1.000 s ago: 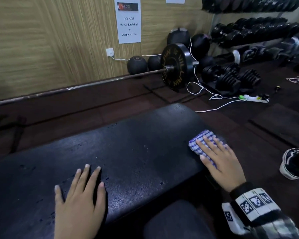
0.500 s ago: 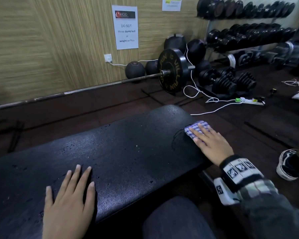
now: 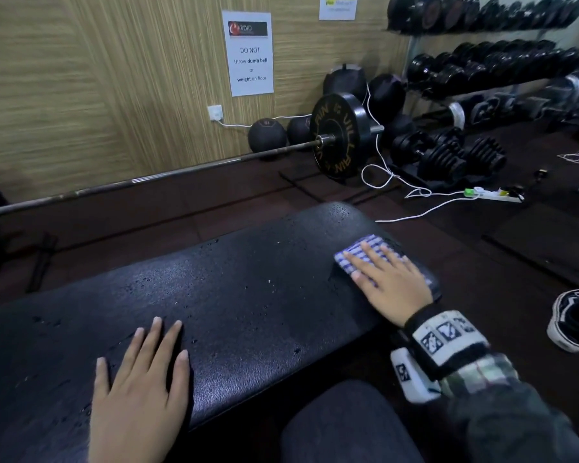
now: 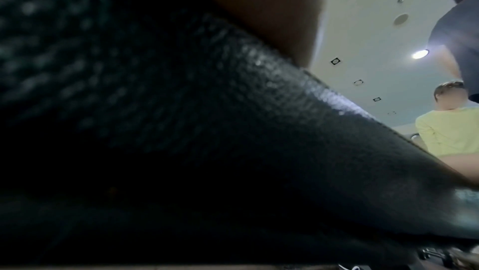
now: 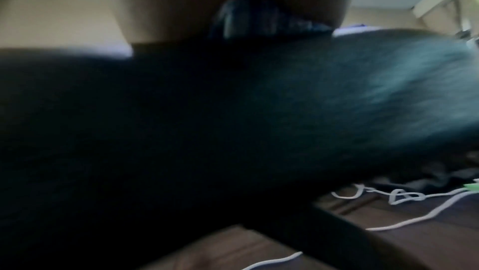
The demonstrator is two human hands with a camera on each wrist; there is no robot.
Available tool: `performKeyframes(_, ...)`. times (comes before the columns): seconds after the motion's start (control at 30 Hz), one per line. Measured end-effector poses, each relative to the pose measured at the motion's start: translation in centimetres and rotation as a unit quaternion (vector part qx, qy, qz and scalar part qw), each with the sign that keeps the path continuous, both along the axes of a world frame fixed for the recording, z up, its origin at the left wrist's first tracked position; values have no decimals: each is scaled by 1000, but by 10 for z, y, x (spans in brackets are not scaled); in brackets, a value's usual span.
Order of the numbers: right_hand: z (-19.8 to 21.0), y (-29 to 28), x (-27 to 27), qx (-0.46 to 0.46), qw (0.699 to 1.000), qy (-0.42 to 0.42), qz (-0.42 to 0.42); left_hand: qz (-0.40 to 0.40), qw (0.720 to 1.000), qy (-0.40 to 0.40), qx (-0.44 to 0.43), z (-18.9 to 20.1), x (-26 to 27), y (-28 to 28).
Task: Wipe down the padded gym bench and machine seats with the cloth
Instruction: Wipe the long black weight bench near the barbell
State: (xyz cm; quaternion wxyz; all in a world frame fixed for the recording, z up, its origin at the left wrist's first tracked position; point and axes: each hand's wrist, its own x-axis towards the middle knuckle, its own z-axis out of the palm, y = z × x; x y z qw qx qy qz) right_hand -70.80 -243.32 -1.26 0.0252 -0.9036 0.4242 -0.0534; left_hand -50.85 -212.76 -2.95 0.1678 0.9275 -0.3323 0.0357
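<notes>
A black padded bench runs across the head view, speckled with droplets. A blue-and-white checked cloth lies near the bench's right end. My right hand presses flat on the cloth with straight fingers. My left hand rests flat on the pad's near left part, fingers spread and straight. The left wrist view shows the grained pad close up. In the blurred right wrist view the bench pad fills the frame, with the cloth dark under my palm.
A loaded barbell lies on the floor behind the bench. Medicine balls, dumbbells and a dumbbell rack stand at the wall. A white cable and power strip trail at right. A shoe stands beside the bench. My knee is below.
My right hand has slid the cloth left across the bench's right end, from its right edge toward the middle. The left hand stays flat on the pad.
</notes>
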Motion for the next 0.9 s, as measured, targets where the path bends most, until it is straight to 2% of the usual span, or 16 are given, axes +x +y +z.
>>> performKeyframes(0.1,0,-20,-22,12,999,-9,-49,2,1000,-2,-7,0,-1,0)
performKeyframes(0.2,-10,5,-42,-4,997,-28,-74,1,1000,-7,-8,-2,-1,1)
performKeyframes(0.3,-18,53,-34,-21,998,-57,-26,4,1000,-9,-13,-2,0,0)
performKeyframes(0.4,-12,69,-8,-24,996,-79,15,4,1000,-11,-9,-2,1,0)
performKeyframes(0.53,-2,28,17,-1,999,-21,26,2,1000,-11,-6,-1,1,1)
performKeyframes(0.6,1,-9,13,26,999,18,-13,2,1000,-11,-3,-1,0,2)
performKeyframes(0.7,4,-39,-11,68,996,-4,-66,4,1000,-13,-4,-2,2,2)
performKeyframes(0.77,-4,-35,-29,69,994,-11,-89,4,1000,-14,-3,-2,2,2)
performKeyframes(0.83,-9,-12,-42,31,997,-2,-72,5,1000,-13,-8,-2,1,2)
performKeyframes(0.9,-12,7,-47,67,996,-22,-60,3,1000,-11,-11,-3,1,3)
